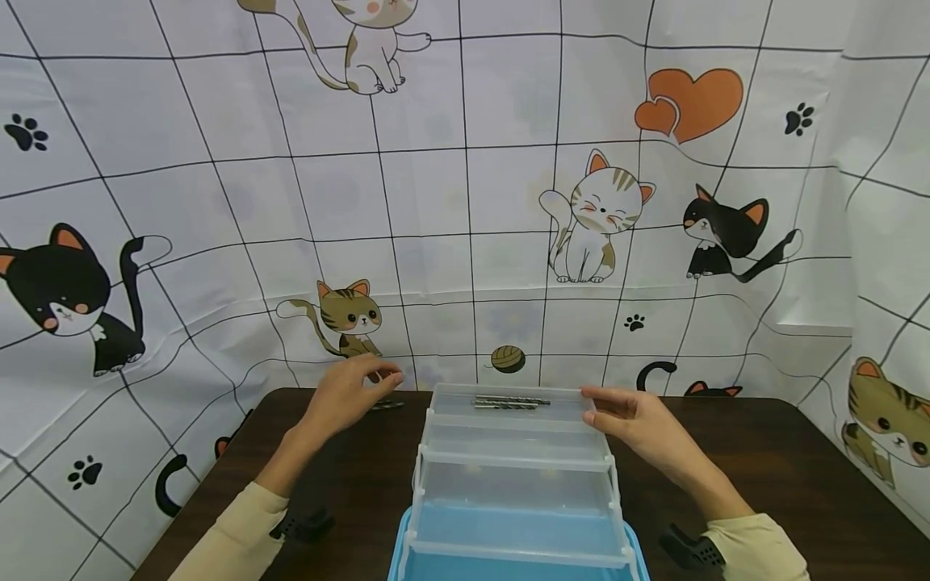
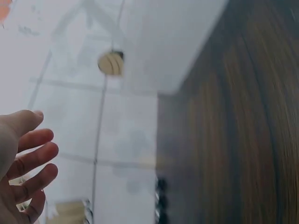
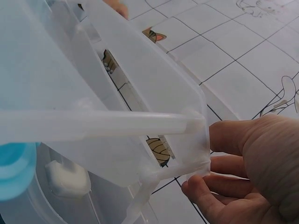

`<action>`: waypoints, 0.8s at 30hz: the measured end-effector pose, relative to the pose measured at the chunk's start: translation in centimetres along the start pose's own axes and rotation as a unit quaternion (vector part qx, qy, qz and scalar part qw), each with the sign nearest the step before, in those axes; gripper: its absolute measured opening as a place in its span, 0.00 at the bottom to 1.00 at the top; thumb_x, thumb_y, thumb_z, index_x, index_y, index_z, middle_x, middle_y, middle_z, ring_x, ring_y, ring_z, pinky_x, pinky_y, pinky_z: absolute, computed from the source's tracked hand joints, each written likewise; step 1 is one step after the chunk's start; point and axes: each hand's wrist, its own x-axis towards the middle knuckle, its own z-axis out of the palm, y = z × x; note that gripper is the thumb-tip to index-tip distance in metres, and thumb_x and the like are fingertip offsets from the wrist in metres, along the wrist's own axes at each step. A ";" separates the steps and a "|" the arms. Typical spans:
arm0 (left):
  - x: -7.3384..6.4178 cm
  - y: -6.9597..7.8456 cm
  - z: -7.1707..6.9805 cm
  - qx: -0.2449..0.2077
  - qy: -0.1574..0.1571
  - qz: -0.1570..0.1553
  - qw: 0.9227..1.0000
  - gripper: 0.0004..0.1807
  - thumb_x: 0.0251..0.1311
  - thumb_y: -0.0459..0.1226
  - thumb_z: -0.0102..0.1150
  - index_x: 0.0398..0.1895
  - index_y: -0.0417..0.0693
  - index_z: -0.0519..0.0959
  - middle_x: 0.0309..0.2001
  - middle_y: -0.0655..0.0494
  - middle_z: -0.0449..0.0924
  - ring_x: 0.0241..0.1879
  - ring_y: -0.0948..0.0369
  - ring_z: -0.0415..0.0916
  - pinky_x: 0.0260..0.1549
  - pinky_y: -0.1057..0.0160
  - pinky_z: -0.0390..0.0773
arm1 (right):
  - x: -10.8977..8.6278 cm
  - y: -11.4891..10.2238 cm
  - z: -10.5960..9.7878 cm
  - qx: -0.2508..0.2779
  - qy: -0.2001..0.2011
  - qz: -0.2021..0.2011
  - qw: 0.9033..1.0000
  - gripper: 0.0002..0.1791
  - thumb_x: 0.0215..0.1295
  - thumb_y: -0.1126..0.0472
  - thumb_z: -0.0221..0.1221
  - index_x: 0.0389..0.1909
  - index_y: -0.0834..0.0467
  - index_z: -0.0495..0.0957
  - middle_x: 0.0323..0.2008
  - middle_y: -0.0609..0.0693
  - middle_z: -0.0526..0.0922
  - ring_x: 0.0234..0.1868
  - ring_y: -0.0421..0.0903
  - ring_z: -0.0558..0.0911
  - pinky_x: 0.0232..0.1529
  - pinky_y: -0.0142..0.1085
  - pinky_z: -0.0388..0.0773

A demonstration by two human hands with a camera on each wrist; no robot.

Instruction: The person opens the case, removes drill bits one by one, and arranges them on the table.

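My left hand (image 1: 352, 395) hovers over the table's back left part, fingers loosely bent and thumb apart from them in the left wrist view. Just under its fingertips lie metal drill bits (image 1: 387, 405), partly hidden by the hand. To the right stands a storage box with a blue base (image 1: 635, 549) and clear fold-out trays (image 1: 516, 476) raised in steps. Several twisted drill bits (image 1: 512, 402) lie in the topmost tray (image 1: 454, 401). My right hand (image 1: 632, 415) holds that tray's right back corner; in the right wrist view, its fingers (image 3: 229, 137) are against the clear wall.
The dark wooden table (image 1: 734, 460) ends at a wall sheet (image 1: 508, 194) printed with cats and lines close behind the trays. Inside the box, a white piece (image 3: 69, 178) shows below the trays. Dark straps sit at both wrists.
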 end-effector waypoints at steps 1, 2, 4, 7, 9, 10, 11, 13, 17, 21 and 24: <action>0.1 0.6 -0.1 -0.014 0.003 0.006 1.000 0.10 0.60 0.49 0.57 0.41 0.60 0.82 0.37 0.71 0.77 0.35 0.67 0.73 0.30 0.60 0.73 | 0.0 0.0 0.0 -0.002 0.001 -0.002 1.000 0.29 0.59 0.46 0.60 0.61 0.49 0.71 0.58 0.48 0.72 0.55 0.47 0.73 0.50 0.47 0.70; 0.3 1.2 -0.1 -0.033 0.004 0.014 0.999 0.10 0.61 0.49 0.57 0.41 0.59 0.82 0.38 0.71 0.77 0.35 0.68 0.73 0.30 0.59 0.74 | 0.0 0.0 0.0 -0.003 0.002 -0.004 1.000 0.28 0.59 0.46 0.60 0.61 0.49 0.71 0.57 0.48 0.72 0.55 0.47 0.73 0.50 0.47 0.70; 0.4 2.2 0.0 -0.068 0.001 0.028 0.997 0.09 0.62 0.47 0.56 0.42 0.60 0.81 0.38 0.70 0.77 0.35 0.68 0.73 0.32 0.58 0.74 | 0.1 0.0 -0.1 -0.001 0.001 -0.004 1.000 0.28 0.60 0.46 0.60 0.61 0.49 0.71 0.58 0.48 0.72 0.55 0.47 0.73 0.51 0.47 0.70; 0.5 3.6 0.1 -0.106 -0.005 0.043 0.993 0.08 0.62 0.47 0.56 0.42 0.65 0.80 0.38 0.71 0.76 0.36 0.69 0.73 0.33 0.58 0.75 | 0.1 0.0 -0.1 0.000 -0.004 -0.005 1.000 0.28 0.60 0.46 0.59 0.61 0.50 0.70 0.58 0.48 0.72 0.55 0.46 0.73 0.51 0.47 0.70; 0.5 4.5 0.2 -0.117 -0.008 0.053 0.992 0.07 0.62 0.46 0.56 0.42 0.66 0.80 0.38 0.72 0.77 0.36 0.69 0.73 0.32 0.59 0.75 | 0.1 0.1 0.0 0.000 -0.007 -0.006 1.000 0.28 0.61 0.46 0.59 0.62 0.50 0.70 0.58 0.47 0.72 0.55 0.46 0.73 0.51 0.47 0.70; 0.6 5.0 0.3 -0.123 -0.010 0.060 0.991 0.07 0.62 0.46 0.57 0.42 0.66 0.80 0.38 0.72 0.77 0.37 0.69 0.73 0.32 0.60 0.75 | 0.0 0.2 -0.1 0.001 -0.006 -0.004 1.000 0.28 0.61 0.46 0.59 0.62 0.49 0.70 0.58 0.47 0.72 0.55 0.46 0.73 0.51 0.47 0.70; 0.7 5.5 0.5 -0.130 -0.012 0.066 0.989 0.07 0.62 0.45 0.57 0.42 0.65 0.80 0.39 0.71 0.77 0.37 0.69 0.73 0.32 0.60 0.76 | 0.0 0.2 -0.1 -0.001 -0.005 -0.002 1.000 0.28 0.60 0.45 0.59 0.61 0.49 0.70 0.58 0.46 0.72 0.54 0.45 0.73 0.51 0.46 0.70; 0.8 6.2 0.8 -0.138 -0.014 0.079 0.987 0.08 0.62 0.45 0.57 0.42 0.62 0.81 0.39 0.71 0.77 0.37 0.69 0.73 0.33 0.62 0.76 | -0.1 0.3 -0.2 -0.007 -0.001 -0.002 1.000 0.28 0.60 0.45 0.59 0.61 0.48 0.70 0.58 0.46 0.72 0.54 0.45 0.74 0.51 0.46 0.70; 1.1 7.8 1.8 -0.133 -0.024 0.094 0.986 0.09 0.62 0.44 0.58 0.42 0.57 0.82 0.40 0.71 0.77 0.38 0.66 0.73 0.34 0.63 0.75 | -0.2 0.4 -0.5 -0.010 0.005 -0.002 1.000 0.28 0.60 0.45 0.59 0.61 0.49 0.70 0.57 0.47 0.73 0.53 0.46 0.74 0.50 0.46 0.71; 1.6 9.3 2.6 -0.118 -0.053 0.097 0.987 0.10 0.62 0.46 0.56 0.43 0.56 0.82 0.42 0.72 0.76 0.40 0.66 0.72 0.36 0.60 0.73 | -0.2 0.3 -0.3 0.005 0.002 -0.003 1.000 0.28 0.60 0.47 0.60 0.61 0.51 0.71 0.57 0.49 0.73 0.54 0.46 0.74 0.51 0.47 0.70; 2.1 9.9 2.7 -0.119 -0.083 0.101 0.984 0.11 0.63 0.46 0.56 0.43 0.55 0.82 0.41 0.72 0.77 0.41 0.66 0.71 0.38 0.57 0.73 | 0.0 0.2 0.1 0.013 0.002 -0.008 1.000 0.28 0.60 0.48 0.61 0.61 0.52 0.71 0.57 0.48 0.73 0.54 0.45 0.74 0.51 0.46 0.70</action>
